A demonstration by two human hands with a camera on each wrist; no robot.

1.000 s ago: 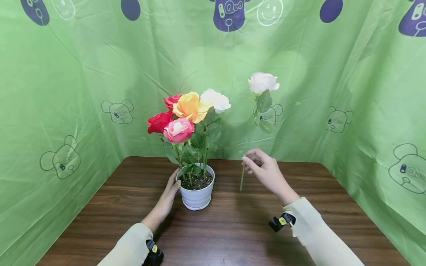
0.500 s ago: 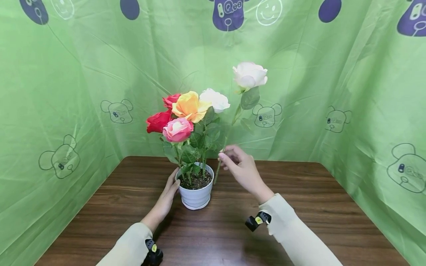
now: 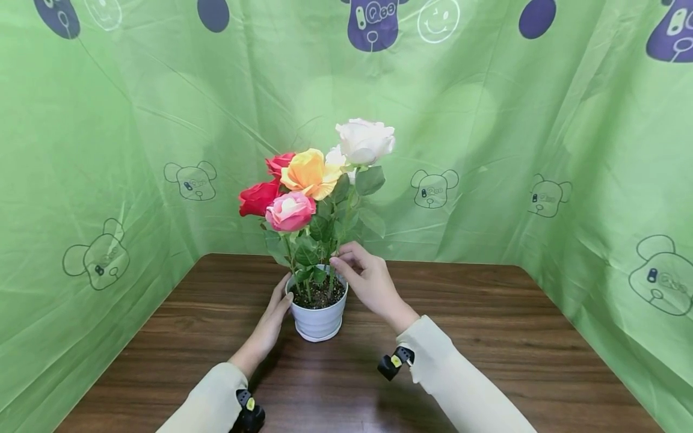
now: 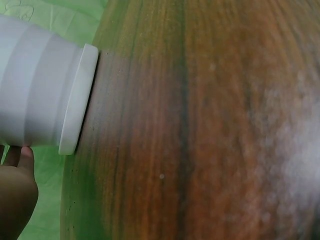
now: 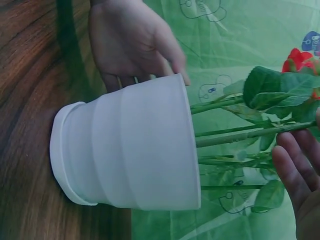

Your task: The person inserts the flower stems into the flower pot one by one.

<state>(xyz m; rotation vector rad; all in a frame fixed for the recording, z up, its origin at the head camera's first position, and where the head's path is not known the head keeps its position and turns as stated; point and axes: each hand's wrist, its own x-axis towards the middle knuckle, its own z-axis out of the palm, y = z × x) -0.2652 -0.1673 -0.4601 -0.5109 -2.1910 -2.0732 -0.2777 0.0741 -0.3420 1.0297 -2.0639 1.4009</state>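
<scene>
A white ribbed flowerpot (image 3: 318,325) with dark soil (image 3: 319,296) stands on the table. My left hand (image 3: 275,310) rests against its left side, thumb near the rim and fingers lying along the wall. My right hand (image 3: 370,282) pinches the lower stem of a pale white rose (image 3: 366,142) between thumb and fingers, at the pot's right rim. That stem (image 5: 235,136) reaches down to the pot's mouth; its lower end is hard to tell among the other stems. The rose stands upright, higher than the others, and partly covers another white rose (image 3: 335,157).
An orange rose (image 3: 311,174), a pink rose (image 3: 290,211) and two red roses (image 3: 260,199) grow close together in the pot with leafy stems. The brown wooden table (image 3: 460,313) ends at a green printed curtain (image 3: 487,150) behind and on both sides.
My right hand has carried the white rose leftward from beside the pot to over its right rim, its bloom now in front of the other white rose. My left hand has stayed on the pot.
</scene>
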